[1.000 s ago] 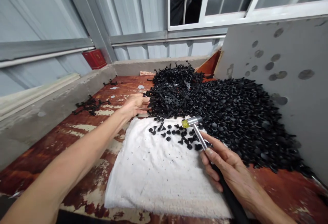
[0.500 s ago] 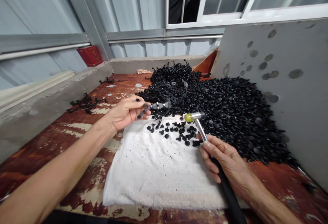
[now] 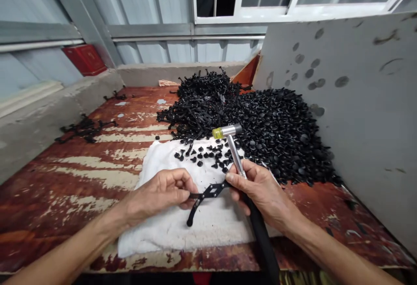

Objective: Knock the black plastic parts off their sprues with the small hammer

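Note:
My left hand (image 3: 163, 191) pinches one end of a black plastic strip of joined parts (image 3: 206, 195) just above the white cloth (image 3: 182, 220). My right hand (image 3: 260, 189) is wrapped round the handle of a small hammer (image 3: 233, 144) with a metal head and a yellow tip, and its fingers also touch the strip's far end. Several loose black caps (image 3: 208, 157) lie on the cloth's far part. Behind them rises a big heap of black caps (image 3: 280, 133) and a heap of black strips (image 3: 198, 102).
The worn red table (image 3: 81, 176) carries a few more black strips (image 3: 83, 126) at the far left. A grey board (image 3: 352, 102) stands along the right side. A concrete ledge (image 3: 39, 120) with a red box (image 3: 84, 59) runs at left, under a metal wall and window.
My left hand drew a black strip out of the heap and brought it back over the cloth. My right hand with the hammer moved in to meet the strip's other end.

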`<state>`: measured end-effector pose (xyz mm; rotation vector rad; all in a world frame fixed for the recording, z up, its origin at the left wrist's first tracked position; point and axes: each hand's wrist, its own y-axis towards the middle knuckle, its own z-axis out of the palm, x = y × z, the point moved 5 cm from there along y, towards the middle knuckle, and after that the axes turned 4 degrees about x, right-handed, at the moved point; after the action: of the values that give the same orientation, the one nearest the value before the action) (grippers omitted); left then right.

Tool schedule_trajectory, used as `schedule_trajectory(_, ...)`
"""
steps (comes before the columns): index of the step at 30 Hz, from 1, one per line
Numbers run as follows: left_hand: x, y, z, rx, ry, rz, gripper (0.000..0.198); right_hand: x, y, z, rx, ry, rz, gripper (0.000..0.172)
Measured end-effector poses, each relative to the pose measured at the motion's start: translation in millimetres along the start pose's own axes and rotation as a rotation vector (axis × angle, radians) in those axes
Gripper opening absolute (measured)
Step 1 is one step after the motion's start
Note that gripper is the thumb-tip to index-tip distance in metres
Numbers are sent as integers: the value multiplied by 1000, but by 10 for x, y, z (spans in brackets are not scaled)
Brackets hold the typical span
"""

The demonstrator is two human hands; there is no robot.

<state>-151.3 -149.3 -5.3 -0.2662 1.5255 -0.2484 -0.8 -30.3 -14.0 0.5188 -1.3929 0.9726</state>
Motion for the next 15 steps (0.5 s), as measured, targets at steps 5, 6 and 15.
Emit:
schedule_trajectory(5,-220,-135,99,-24,735,61,28,7,-4,202,89,-21,62,37)
schedule_trajectory(6,-226,-126,139,-4,779,58,29,16,6,233,92,-23,56,37)
schedule_trajectory(15,89,-20,218,-11,241,-92,28,-99,82,277,83,-18,35,24)
